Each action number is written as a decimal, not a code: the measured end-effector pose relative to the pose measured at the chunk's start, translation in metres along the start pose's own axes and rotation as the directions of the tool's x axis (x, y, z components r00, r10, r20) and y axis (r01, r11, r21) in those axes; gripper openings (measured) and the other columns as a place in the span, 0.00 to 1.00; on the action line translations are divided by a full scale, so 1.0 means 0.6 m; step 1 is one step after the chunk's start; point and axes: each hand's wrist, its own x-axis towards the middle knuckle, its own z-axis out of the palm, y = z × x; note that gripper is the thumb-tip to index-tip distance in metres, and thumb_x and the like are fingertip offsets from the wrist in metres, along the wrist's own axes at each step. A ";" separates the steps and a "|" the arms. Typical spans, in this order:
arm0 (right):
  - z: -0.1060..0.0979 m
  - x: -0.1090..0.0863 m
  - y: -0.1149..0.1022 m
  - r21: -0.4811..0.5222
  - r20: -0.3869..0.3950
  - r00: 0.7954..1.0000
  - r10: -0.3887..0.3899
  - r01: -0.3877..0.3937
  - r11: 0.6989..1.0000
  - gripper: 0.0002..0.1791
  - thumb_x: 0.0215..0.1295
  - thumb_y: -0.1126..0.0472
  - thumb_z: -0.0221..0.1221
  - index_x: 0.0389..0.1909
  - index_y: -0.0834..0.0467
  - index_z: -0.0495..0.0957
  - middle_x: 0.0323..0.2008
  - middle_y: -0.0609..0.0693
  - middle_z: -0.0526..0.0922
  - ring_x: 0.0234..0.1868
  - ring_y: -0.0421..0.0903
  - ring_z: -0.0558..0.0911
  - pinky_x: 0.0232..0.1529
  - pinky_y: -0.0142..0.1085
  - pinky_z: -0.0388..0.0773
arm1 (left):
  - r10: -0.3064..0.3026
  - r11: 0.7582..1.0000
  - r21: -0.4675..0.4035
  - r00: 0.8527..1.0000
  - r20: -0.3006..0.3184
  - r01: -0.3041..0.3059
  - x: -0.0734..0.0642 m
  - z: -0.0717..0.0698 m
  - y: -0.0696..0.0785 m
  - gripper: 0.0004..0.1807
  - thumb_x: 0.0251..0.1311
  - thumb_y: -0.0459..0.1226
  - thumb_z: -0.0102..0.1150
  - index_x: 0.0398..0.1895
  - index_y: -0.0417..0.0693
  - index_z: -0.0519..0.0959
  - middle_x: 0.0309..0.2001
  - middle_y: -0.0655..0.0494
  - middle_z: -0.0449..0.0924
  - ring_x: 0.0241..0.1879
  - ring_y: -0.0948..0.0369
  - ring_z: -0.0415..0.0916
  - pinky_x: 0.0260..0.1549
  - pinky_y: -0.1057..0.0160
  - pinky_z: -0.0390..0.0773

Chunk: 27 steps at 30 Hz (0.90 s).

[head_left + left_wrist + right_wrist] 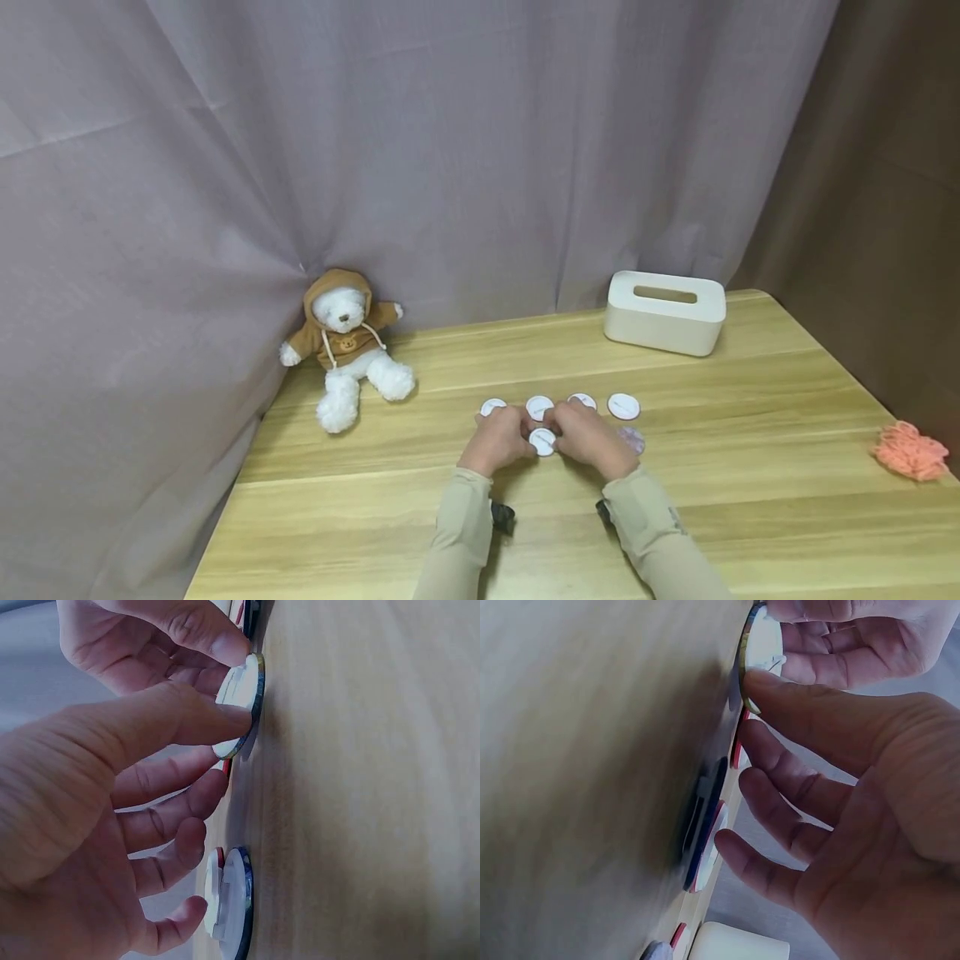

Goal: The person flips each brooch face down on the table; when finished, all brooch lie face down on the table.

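Note:
Between both hands is a round pin badge (542, 442), its white back with a pin facing up. My left hand (495, 439) pinches its left edge, the thumb (214, 724) on the white back. At the opposite edge my right hand (590, 435) pinches it too, thumb (787, 694) on the rim. In the wrist views the badge stands tilted close above the tabletop. Behind the hands lies a row of white-backed badges, including one at the left (492, 406), one in the middle (539, 407) and one at the right (623, 406); another (582, 402) is partly covered.
A purple-patterned badge (632, 439) lies right of my right hand. On the wooden table (750, 500) a teddy bear in a brown hoodie (347, 342) sits back left, a white tissue box (664, 315) stands back right, and coral yarn (911, 451) lies at the right edge.

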 end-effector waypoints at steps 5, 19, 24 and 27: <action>0.003 -0.004 0.001 -0.043 -0.005 1.000 -0.031 0.030 0.999 0.09 0.47 0.72 0.69 0.22 0.55 0.82 0.22 0.46 0.73 0.31 0.48 0.69 0.34 0.44 0.68 | 0.013 0.999 0.035 1.000 -0.002 -0.013 0.000 0.002 0.000 0.12 0.40 0.38 0.81 0.28 0.52 0.86 0.20 0.69 0.76 0.29 0.66 0.70 0.44 0.49 0.64; 0.003 -0.004 0.006 -0.058 -0.023 0.999 -0.040 0.038 0.998 0.12 0.45 0.74 0.67 0.18 0.54 0.78 0.19 0.44 0.70 0.30 0.48 0.68 0.33 0.43 0.66 | -0.005 1.000 0.028 1.000 0.017 0.005 -0.001 0.003 -0.001 0.11 0.45 0.40 0.80 0.30 0.51 0.85 0.25 0.68 0.80 0.32 0.65 0.71 0.47 0.47 0.63; -0.003 -0.004 0.014 0.029 -0.054 0.999 -0.008 0.009 1.000 0.09 0.51 0.72 0.66 0.33 0.60 0.86 0.22 0.44 0.75 0.32 0.46 0.72 0.38 0.45 0.72 | 0.022 0.999 0.026 1.000 -0.013 -0.022 0.000 0.003 -0.004 0.07 0.50 0.40 0.75 0.30 0.52 0.85 0.26 0.68 0.80 0.34 0.64 0.72 0.48 0.46 0.63; -0.007 -0.004 0.018 0.073 -0.065 0.998 -0.002 0.007 0.997 0.09 0.55 0.71 0.66 0.38 0.61 0.86 0.27 0.45 0.80 0.34 0.46 0.76 0.41 0.47 0.75 | 0.051 0.998 0.031 0.997 -0.052 -0.050 0.002 0.003 -0.005 0.06 0.51 0.40 0.72 0.31 0.52 0.84 0.27 0.66 0.81 0.35 0.63 0.73 0.49 0.47 0.64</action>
